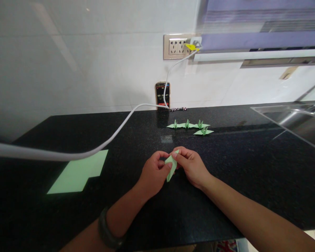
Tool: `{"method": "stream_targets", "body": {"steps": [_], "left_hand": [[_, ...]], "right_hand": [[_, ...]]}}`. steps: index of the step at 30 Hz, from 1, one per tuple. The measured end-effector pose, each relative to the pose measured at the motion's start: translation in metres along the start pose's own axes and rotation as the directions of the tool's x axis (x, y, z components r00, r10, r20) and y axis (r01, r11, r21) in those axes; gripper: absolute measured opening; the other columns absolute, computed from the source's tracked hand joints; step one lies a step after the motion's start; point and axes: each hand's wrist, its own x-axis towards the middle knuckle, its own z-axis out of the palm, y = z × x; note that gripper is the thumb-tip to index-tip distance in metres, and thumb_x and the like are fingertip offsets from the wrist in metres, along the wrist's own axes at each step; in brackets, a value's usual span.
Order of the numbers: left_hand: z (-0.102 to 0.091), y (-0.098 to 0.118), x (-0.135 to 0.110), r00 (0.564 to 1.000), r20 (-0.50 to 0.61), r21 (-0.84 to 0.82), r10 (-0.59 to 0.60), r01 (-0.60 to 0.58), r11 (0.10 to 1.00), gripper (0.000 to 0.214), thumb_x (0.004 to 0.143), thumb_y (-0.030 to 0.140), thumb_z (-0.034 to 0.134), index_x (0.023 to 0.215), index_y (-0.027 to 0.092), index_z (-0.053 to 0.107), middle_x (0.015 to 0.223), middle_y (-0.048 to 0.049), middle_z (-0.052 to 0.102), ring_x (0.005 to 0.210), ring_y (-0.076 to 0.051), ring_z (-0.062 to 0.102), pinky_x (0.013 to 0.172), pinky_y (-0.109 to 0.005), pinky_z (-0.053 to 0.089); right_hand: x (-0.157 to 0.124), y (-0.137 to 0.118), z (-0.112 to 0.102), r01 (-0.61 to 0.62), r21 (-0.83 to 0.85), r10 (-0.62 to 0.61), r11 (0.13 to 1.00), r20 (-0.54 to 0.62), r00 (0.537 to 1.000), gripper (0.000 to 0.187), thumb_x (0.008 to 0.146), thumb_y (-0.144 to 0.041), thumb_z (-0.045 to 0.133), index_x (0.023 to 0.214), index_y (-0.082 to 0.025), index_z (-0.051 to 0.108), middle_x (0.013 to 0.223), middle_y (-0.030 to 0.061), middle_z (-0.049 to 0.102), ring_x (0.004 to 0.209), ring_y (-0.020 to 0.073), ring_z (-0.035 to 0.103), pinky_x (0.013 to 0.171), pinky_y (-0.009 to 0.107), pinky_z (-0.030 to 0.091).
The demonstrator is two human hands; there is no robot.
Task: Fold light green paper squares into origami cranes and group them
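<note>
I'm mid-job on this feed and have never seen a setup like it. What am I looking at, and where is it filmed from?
There's no machine here: these are a person's two bare hands. The one picture comes from a camera worn on the head, looking forward and down. The left hand, with a dark bangle above it, and the right hand together hold a piece of folded green paper. On the dark countertop lies flat green paper to the left; beyond the hands stand four small paper birds. A phone leans against the wall, and a sink is at the right.
</note>
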Motion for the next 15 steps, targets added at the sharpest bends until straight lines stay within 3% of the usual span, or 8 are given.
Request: {"method": "stream_targets", "body": {"steps": [8,13,15], "left_hand": [[0.0005,0.0028,-0.0004,0.999,0.03,-0.055,-0.039,0.041,0.998,0.021,0.071,0.027,0.054,0.089,0.019,0.047,0.059,0.0016,0.06,0.05,-0.012,0.056,0.046,-0.021,0.041],[-0.0007,0.0027,0.0007,0.998,0.022,-0.054,-0.063,0.065,0.996,0.02,0.071,0.027,0.055,0.088,0.018,0.047,0.059,0.0007,0.06,0.054,-0.015,0.059,0.049,-0.023,0.044],[-0.0017,0.0024,0.0011,0.997,0.017,-0.067,-0.071,0.072,0.995,0.019,0.071,0.027,0.055,0.087,0.018,0.048,0.058,0.0007,0.06,0.055,-0.015,0.06,0.05,-0.023,0.044]], "right_hand": [[0.0006,0.0004,-0.0012,-0.036,0.053,0.037,0.998,-0.011,0.999,0.021,0.075,-0.034,0.051,0.071,-0.016,0.06,0.066,0.0009,0.055,0.054,0.0106,0.049,0.047,0.023,0.039],[0.005,-0.0024,-0.0039,-0.105,0.142,0.108,0.984,-0.016,0.994,0.041,0.078,-0.049,0.04,0.073,-0.013,0.06,0.063,0.0038,0.054,0.056,0.0125,0.05,0.044,0.022,0.037],[0.0058,-0.0032,-0.0044,-0.084,0.11,0.088,0.99,-0.034,0.996,0.041,0.077,-0.05,0.043,0.072,-0.013,0.059,0.063,0.0031,0.053,0.057,0.0117,0.049,0.044,0.021,0.037]]}}
